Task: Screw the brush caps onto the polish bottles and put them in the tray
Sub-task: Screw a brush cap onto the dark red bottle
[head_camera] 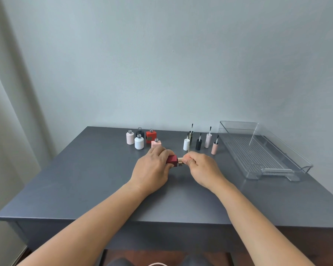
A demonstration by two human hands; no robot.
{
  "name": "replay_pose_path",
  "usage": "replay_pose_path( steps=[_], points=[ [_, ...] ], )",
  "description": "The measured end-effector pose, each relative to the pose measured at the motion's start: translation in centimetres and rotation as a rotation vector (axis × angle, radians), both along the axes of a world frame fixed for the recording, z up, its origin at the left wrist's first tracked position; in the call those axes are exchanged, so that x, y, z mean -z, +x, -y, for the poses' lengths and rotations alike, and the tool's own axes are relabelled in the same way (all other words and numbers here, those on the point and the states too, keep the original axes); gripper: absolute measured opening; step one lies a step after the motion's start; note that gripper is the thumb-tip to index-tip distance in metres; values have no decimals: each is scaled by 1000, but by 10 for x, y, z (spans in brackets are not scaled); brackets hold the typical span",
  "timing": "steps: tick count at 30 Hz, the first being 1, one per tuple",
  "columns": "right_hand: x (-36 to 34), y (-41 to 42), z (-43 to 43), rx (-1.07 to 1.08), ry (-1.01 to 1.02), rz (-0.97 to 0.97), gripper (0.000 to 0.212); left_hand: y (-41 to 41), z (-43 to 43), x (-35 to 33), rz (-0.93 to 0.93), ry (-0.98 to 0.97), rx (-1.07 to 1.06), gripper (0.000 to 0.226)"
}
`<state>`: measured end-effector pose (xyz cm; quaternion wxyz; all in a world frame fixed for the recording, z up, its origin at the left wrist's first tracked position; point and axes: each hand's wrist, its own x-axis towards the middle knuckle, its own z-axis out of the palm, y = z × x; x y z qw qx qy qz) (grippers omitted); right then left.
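My left hand [154,166] grips a dark red square polish bottle [171,160], held on its side just above the table. A gold brush cap [180,160] meets the bottle's neck, and my right hand [200,166] is closed around it. Behind my left hand stand several open bottles: pale pink [130,137], white [139,142], black [140,132], red [150,136] and a pink square one [156,143]. Several brush caps stand brush-up to the right: white [186,144], gold [190,135], black [198,144], pale pink [208,140] and salmon [214,147].
A clear plastic tray [265,169] with a ribbed floor lies at the right of the grey table [85,179], holding nothing. A wall rises right behind the table's far edge.
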<state>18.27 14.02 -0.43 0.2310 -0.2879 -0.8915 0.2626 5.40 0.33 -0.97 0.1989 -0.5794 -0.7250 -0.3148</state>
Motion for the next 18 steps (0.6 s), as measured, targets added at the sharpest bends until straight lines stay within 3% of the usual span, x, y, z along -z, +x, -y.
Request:
replay_pose_path(
  steps=[7,10,15,18],
  points=[
    [1,-1,-1,14,-60,-44,18,-1,-2,2,21,-8,-3,23],
    [2,-2,3,3,-138,-176,14,-5,-3,3,117,-33,5,27],
    [-8,-2,8,-95,-435,-419,10,-3,-2,4,191,-67,5,29],
    [-9,0,11,-125,-420,-415,14,-4,0,4,281,-101,-8,25]
  ],
)
